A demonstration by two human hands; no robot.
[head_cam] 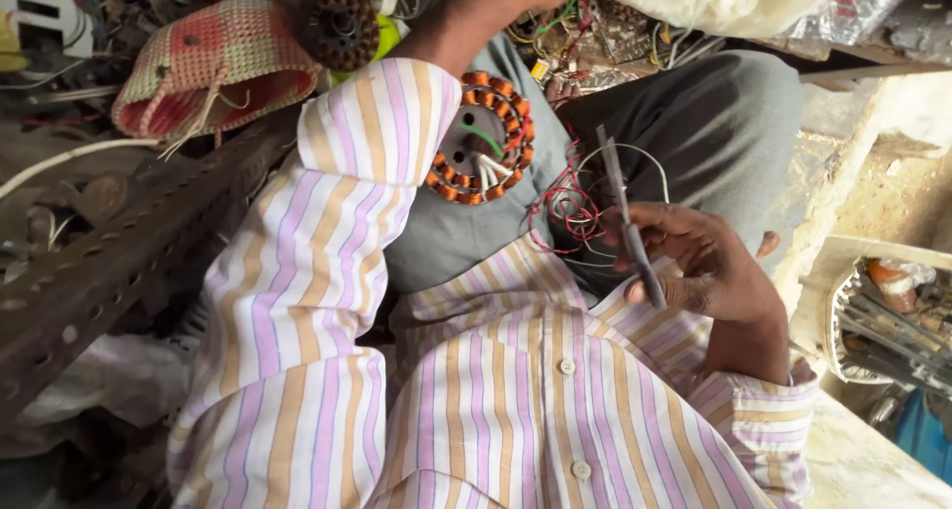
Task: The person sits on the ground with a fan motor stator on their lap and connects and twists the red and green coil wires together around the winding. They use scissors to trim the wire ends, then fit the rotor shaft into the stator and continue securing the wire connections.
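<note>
In the head view, the person's right hand (699, 266) was curled around a thin, flat, grey metal strip (627, 217), with the thumb and fingers pinching its lower half so that the strip stood nearly upright, tilted a little to the left. Just beside that hand, over the grey trouser lap (714, 132), lay a loose tangle of thin red and white wires (570, 204). The wires ran toward a round motor stator wound with orange copper coils (483, 137), which rested on the lap near the bent left elbow. The left arm, in a rolled sleeve of a white shirt with purple and orange stripes (327, 261), reached up and away toward the top of the view; the left hand itself was out of sight beyond the upper edge, so whether it was clenched or released could not be told. To the left of the arm lay a woven red and cream basket (213, 63), and beside it a dark, round, rusty wound coil (339, 23). A perforated, rusted metal angle bar (119, 261) crossed the lower left
</note>
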